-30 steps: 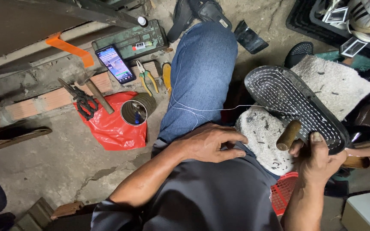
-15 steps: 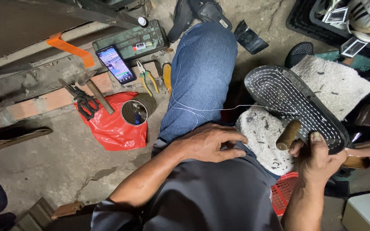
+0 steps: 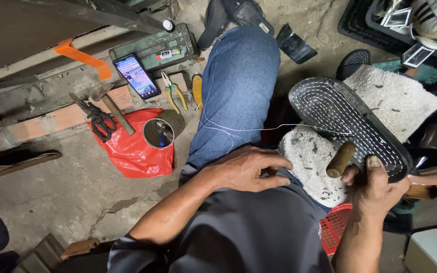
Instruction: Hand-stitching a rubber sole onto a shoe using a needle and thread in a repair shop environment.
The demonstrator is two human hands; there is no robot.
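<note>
A black shoe sole [image 3: 347,121] with white stitching around its edge lies bottom-up across a grey foam pad [image 3: 312,162] on my lap. My right hand [image 3: 378,189] grips the heel end of the sole together with a wooden-handled awl [image 3: 341,159]. A white thread [image 3: 249,129] runs from the sole leftward over my blue-jeaned thigh [image 3: 236,91]. My left hand [image 3: 246,169] rests on my lap with fingers curled near the thread; whether it pinches the thread is unclear.
On the floor to the left lie a red plastic bag [image 3: 135,151], an open tin can [image 3: 159,132], black scissors [image 3: 99,121], a hammer [image 3: 115,111], green-handled pliers [image 3: 172,90], a lit phone [image 3: 136,76] and a green metal box [image 3: 153,49]. Shoes [image 3: 431,20] lie at upper right; a red basket [image 3: 335,227] sits below the pad.
</note>
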